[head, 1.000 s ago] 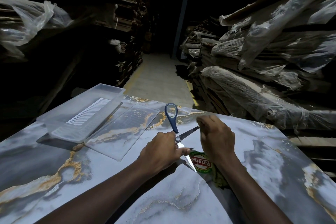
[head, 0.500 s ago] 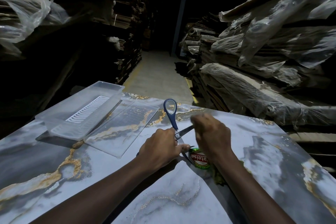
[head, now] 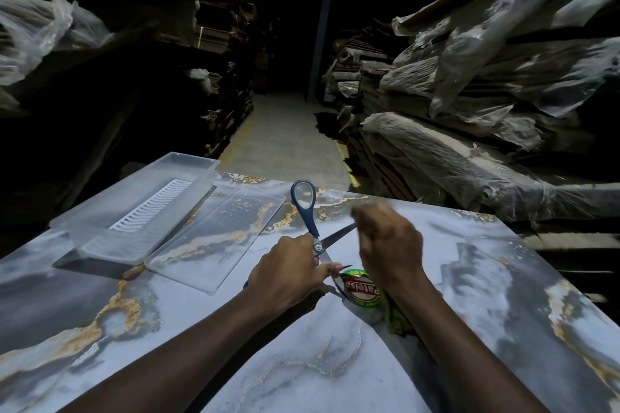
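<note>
Blue-handled scissors stand over the marble-patterned table with their blades spread wide. My left hand grips them around the pivot and the lower handle. One blade points right toward my right hand, which is motion-blurred, its fingers curled at that blade's tip. The other blade runs down to a packet with a round red and green label lying under my right wrist. Something green shows beneath that forearm.
A clear plastic tub with a white slotted insert sits at the table's far left, with its flat clear lid beside it. Plastic-wrapped stacks line the right of a dark aisle, and shelving stands on the left.
My right hand has shifted slightly along the upper blade and is now blurred. The labelled packet has slid a little toward my left hand. My left hand's grip is unchanged.
</note>
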Available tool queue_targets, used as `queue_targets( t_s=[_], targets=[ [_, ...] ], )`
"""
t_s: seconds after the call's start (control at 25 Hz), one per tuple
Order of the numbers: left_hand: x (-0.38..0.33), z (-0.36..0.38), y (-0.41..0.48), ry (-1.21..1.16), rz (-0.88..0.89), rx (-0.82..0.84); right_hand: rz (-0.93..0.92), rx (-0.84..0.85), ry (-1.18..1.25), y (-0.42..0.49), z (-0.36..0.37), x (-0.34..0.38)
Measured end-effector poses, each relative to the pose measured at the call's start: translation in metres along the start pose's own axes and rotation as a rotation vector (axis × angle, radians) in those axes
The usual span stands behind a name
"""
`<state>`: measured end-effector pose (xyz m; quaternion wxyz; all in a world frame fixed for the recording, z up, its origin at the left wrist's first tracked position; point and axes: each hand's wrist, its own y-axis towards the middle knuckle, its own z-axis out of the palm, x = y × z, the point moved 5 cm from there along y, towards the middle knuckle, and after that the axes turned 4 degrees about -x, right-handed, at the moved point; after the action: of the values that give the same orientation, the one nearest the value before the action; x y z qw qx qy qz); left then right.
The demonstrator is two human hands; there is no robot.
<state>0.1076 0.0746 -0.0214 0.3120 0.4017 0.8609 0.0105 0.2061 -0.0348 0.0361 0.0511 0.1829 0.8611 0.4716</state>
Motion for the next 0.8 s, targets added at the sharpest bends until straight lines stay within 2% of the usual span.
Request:
queue_targets(
  t_s=[0.04,0.12,0.24,0.32,0.36,0.44,0.52,0.56,0.6,0.72,0.8],
  targets=[
    [-0.001,-0.002,-0.001,-0.005,-0.007,-0.007,-0.089,0.059,-0.034,-0.003,0.005,0.007],
    [-0.001,-0.005,-0.004,-0.018,0.01,-0.027,-0.076,0.11,-0.139,-0.002,0.014,-0.002],
    [-0.002,-0.007,-0.008,-0.043,0.033,-0.05,0.254,0.109,-0.178,-0.004,0.016,-0.048],
    [-0.002,-0.007,-0.006,-0.043,0.023,-0.043,0.452,-0.005,0.04,-0.006,0.006,-0.065],
    [-0.002,-0.007,-0.004,-0.03,0.018,-0.038,0.472,-0.074,0.152,-0.003,0.002,-0.062],
    [-0.002,-0.006,-0.003,-0.018,0.012,-0.029,0.272,-0.104,0.195,0.002,-0.001,-0.034],
    [-0.001,-0.005,-0.003,-0.029,0.012,-0.033,-0.031,-0.009,0.074,-0.004,0.007,-0.002],
    [-0.001,-0.006,-0.004,-0.026,0.015,-0.042,-0.119,0.034,-0.003,-0.006,0.011,0.004],
    [0.0,-0.007,-0.004,-0.023,0.016,-0.045,-0.126,0.062,-0.066,-0.005,0.013,0.003],
    [0.001,-0.007,-0.005,0.002,0.028,-0.04,0.172,0.109,-0.205,-0.003,0.019,-0.03],
    [0.0,-0.008,-0.005,-0.006,0.024,-0.033,0.361,0.082,-0.133,-0.008,0.016,-0.051]
  ],
)
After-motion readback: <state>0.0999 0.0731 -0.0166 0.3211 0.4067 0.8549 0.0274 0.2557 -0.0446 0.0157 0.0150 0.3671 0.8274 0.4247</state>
